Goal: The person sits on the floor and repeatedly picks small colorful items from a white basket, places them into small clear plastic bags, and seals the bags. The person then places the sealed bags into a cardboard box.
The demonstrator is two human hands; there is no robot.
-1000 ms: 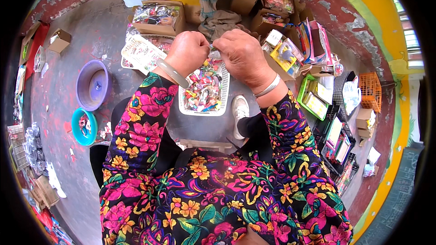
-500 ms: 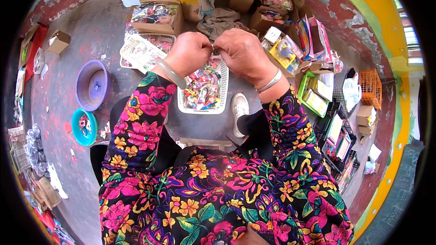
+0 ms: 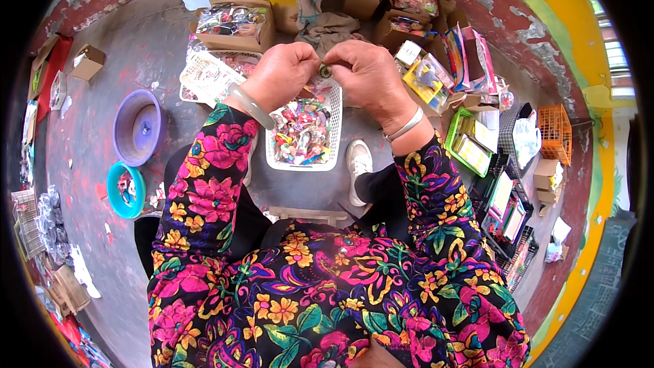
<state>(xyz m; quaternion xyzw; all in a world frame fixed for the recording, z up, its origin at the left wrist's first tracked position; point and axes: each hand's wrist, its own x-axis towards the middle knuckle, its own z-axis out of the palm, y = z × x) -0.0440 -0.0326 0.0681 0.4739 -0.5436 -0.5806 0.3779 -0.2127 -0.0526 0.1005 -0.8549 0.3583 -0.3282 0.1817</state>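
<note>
My left hand [image 3: 281, 73] and my right hand [image 3: 364, 78] are raised close together over a white plastic basket [image 3: 337, 126]. Thumb and fingers are pinched on both. A small round greenish thing [image 3: 325, 71] shows at the fingertips of my right hand; its kind is too small to tell. What the left fingertips pinch is hidden behind the hand. Many small, colourful wrapped pieces [image 3: 303, 135] fill the basket below. Another white basket [image 3: 208, 78] lies tilted beyond my left wrist, on top of more small packets.
On the left floor stand a purple basin [image 3: 139, 128] and a turquoise bowl [image 3: 127, 191]. Cardboard boxes of packets [image 3: 235, 22] line the far side. A green tray [image 3: 471, 143], black crates [image 3: 507, 208] and an orange crate [image 3: 555, 135] stand at right.
The hands have shifted slightly, with the left a little higher. The greenish thing between the fingertips shows more plainly now.
</note>
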